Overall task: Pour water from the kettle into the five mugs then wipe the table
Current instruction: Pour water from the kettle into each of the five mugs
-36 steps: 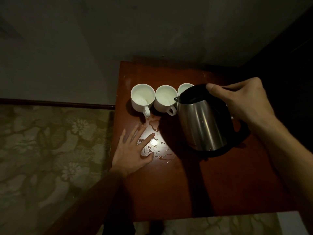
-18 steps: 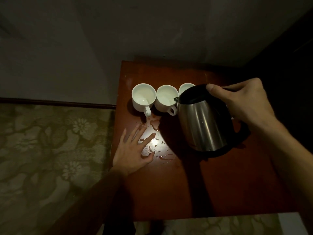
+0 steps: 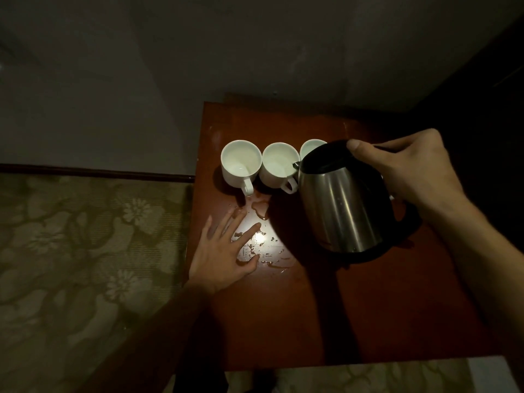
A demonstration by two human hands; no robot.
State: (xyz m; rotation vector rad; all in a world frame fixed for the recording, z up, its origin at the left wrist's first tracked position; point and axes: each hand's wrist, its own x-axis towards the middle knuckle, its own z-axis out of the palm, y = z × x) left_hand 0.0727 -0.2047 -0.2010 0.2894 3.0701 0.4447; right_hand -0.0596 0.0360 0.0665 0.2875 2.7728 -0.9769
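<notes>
A steel kettle (image 3: 341,208) with a black lid and handle hangs tilted over the red-brown table (image 3: 312,321), its spout over the second mug's rim. My right hand (image 3: 408,174) grips its handle from above. Three white mugs show in a row: the left mug (image 3: 241,163), the second mug (image 3: 279,164), and a third mug (image 3: 312,147) mostly hidden behind the kettle. Any further mugs are hidden by the kettle and hand. My left hand (image 3: 226,251) lies flat on the table with fingers spread, touching spilled water (image 3: 262,242).
The table stands against a grey wall (image 3: 255,52). Its left edge drops to a floral-patterned carpet (image 3: 85,251). A dark piece of furniture (image 3: 496,95) stands at the right. The table's front edge lies near the bottom of the view.
Almost nothing has changed. The kettle and both hands hold the same pose; only the view has shifted slightly.
</notes>
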